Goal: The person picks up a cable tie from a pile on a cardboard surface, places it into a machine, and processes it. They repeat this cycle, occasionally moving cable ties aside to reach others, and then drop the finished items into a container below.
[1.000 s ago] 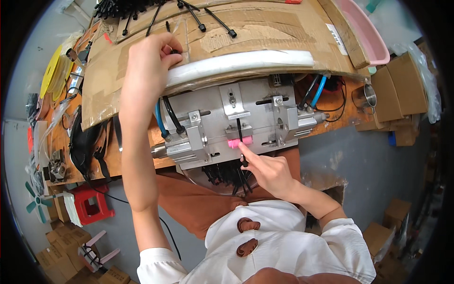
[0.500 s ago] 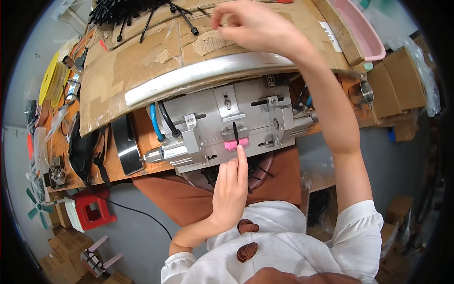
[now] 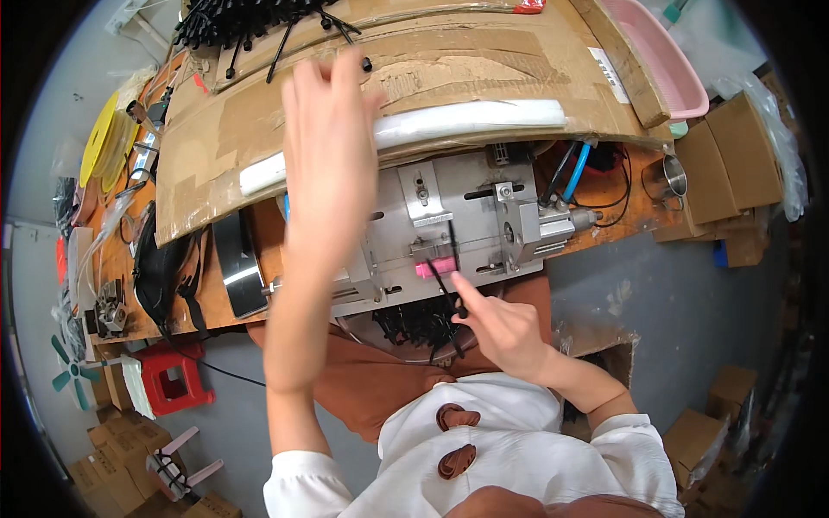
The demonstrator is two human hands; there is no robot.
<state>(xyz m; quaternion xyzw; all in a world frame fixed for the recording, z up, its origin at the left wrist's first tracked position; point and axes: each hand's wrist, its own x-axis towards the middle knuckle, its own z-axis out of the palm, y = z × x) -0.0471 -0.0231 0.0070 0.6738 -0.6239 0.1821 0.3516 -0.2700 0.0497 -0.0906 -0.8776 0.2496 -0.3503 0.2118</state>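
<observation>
My left hand [image 3: 328,147] is raised with its fingers apart over the sheet of cardboard [image 3: 207,155], just below a heap of black cable ties [image 3: 233,22]; it is blurred and I see nothing in it. My right hand [image 3: 505,332] sits at the front edge of a grey metal machine [image 3: 466,203]. It pinches a thin black cable tie [image 3: 445,285] that runs up to the machine's pink block [image 3: 434,268]. Under the machine lies a bunch of black ties [image 3: 414,324]. A white tube [image 3: 484,119] lies along the cardboard's edge.
The wooden bench [image 3: 622,220] carries a metal cup [image 3: 673,177], blue and black hoses [image 3: 574,173], black straps [image 3: 168,268] and yellow reels [image 3: 104,138]. A pink basin [image 3: 669,65] and cardboard boxes [image 3: 734,155] stand at the right. A red stool [image 3: 177,380] is on the floor.
Half a second ago my right arm reached up to the cardboard and my left hand was at the pink block. Now the left hand is up and the right is at the block.
</observation>
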